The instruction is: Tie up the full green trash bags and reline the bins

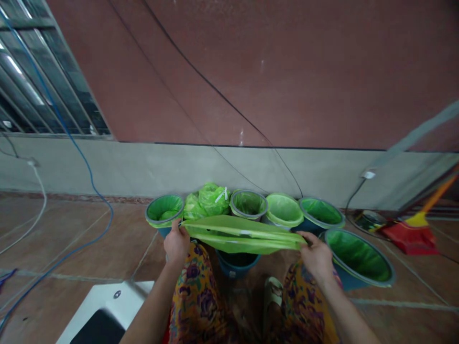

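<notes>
A light green plastic bin bag point(229, 239) is stretched sideways between my two hands, above my knees. My left hand point(177, 241) grips its left end, fingers closed on the plastic. At the other end, my right hand point(317, 255) pinches the bag's edge. Below the bag stands a dark blue bin point(236, 270), its upper part partly covered by the plastic. Close to my right hand is a larger blue bin point(358, 258) lined with a green bag. Another lined bin point(165, 210) sits just beyond my left hand.
Along the wall stand more lined bins point(285, 210) and a tied green bag point(211, 198). A red dustpan point(412, 236) lies at the right. On the left, a blue cable point(91, 177) crosses the tiled floor near a white panel point(103, 306).
</notes>
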A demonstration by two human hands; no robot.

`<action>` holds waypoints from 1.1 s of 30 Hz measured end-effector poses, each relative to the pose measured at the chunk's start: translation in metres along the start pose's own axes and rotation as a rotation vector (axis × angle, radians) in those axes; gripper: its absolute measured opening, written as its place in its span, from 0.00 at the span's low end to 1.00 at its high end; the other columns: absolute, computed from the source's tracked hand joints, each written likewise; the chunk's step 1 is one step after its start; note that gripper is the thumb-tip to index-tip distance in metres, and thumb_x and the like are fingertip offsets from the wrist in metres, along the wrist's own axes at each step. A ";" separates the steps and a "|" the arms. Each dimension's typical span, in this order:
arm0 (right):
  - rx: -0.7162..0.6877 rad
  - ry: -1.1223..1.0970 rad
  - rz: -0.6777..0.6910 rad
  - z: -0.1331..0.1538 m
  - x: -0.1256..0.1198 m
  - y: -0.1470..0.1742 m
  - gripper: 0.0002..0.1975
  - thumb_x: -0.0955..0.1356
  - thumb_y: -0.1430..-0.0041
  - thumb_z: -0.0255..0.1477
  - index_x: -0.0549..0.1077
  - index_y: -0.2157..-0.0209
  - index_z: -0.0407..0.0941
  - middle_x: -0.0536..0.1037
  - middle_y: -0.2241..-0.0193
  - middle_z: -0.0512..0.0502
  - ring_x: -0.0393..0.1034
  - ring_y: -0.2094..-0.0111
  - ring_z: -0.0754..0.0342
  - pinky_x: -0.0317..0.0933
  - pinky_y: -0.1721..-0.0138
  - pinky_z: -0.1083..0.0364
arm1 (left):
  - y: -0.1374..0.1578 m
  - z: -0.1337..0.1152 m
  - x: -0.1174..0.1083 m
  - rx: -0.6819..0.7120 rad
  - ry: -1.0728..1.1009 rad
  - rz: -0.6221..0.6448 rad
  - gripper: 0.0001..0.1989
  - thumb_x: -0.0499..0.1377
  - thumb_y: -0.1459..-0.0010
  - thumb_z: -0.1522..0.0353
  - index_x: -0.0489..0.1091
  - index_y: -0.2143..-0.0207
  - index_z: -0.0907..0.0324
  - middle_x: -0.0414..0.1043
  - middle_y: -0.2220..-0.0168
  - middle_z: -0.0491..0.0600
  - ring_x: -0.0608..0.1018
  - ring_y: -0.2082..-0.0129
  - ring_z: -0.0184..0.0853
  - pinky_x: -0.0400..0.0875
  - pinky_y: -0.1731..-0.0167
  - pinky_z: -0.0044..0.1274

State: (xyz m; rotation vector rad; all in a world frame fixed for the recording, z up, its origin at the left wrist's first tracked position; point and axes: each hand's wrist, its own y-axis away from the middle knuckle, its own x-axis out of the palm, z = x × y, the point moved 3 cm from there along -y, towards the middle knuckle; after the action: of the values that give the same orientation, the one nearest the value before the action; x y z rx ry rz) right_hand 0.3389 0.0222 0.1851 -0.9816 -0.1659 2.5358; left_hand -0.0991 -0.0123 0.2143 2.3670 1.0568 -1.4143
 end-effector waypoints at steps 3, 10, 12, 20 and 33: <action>-0.012 -0.123 -0.087 0.023 -0.005 -0.002 0.25 0.61 0.47 0.36 0.77 0.52 0.43 0.83 0.60 0.39 0.77 0.64 0.45 0.69 0.59 0.47 | -0.003 -0.003 -0.005 0.050 0.126 -0.041 0.21 0.49 0.37 0.71 0.75 0.47 0.58 0.82 0.63 0.55 0.82 0.63 0.42 0.72 0.63 0.27; -0.122 -0.277 -0.089 0.035 0.015 0.009 0.21 0.61 0.44 0.37 0.77 0.55 0.43 0.80 0.54 0.38 0.74 0.52 0.44 0.65 0.45 0.45 | 0.000 0.013 -0.005 0.116 0.422 -0.070 0.20 0.51 0.41 0.70 0.78 0.51 0.58 0.83 0.64 0.49 0.81 0.66 0.37 0.73 0.65 0.23; -0.048 -0.308 -0.099 0.024 0.017 0.011 0.20 0.62 0.43 0.38 0.77 0.56 0.43 0.80 0.55 0.39 0.74 0.52 0.44 0.65 0.46 0.45 | 0.004 0.019 -0.003 0.108 0.409 -0.054 0.19 0.52 0.41 0.70 0.78 0.53 0.58 0.83 0.62 0.50 0.81 0.64 0.38 0.73 0.63 0.24; -0.159 -0.400 0.394 0.087 0.086 0.060 0.16 0.61 0.44 0.29 0.77 0.59 0.46 0.81 0.58 0.43 0.75 0.55 0.47 0.66 0.48 0.49 | 0.086 -0.042 0.051 0.468 0.632 0.623 0.41 0.53 0.43 0.73 0.45 0.28 0.60 0.80 0.67 0.45 0.80 0.69 0.33 0.75 0.60 0.25; -0.067 -0.187 0.456 0.026 0.095 0.022 0.33 0.68 0.45 0.44 0.67 0.40 0.45 0.71 0.42 0.36 0.71 0.45 0.42 0.63 0.42 0.41 | 0.088 -0.089 0.128 -0.279 1.192 0.969 0.05 0.62 0.61 0.70 0.71 0.76 0.59 0.66 0.80 0.42 0.69 0.77 0.29 0.66 0.71 0.23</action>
State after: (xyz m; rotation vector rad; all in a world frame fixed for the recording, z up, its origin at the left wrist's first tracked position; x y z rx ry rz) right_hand 0.2515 0.0429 0.1402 -0.8842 -0.0886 3.0588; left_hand 0.0577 0.0282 0.1384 2.7266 0.0426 0.4962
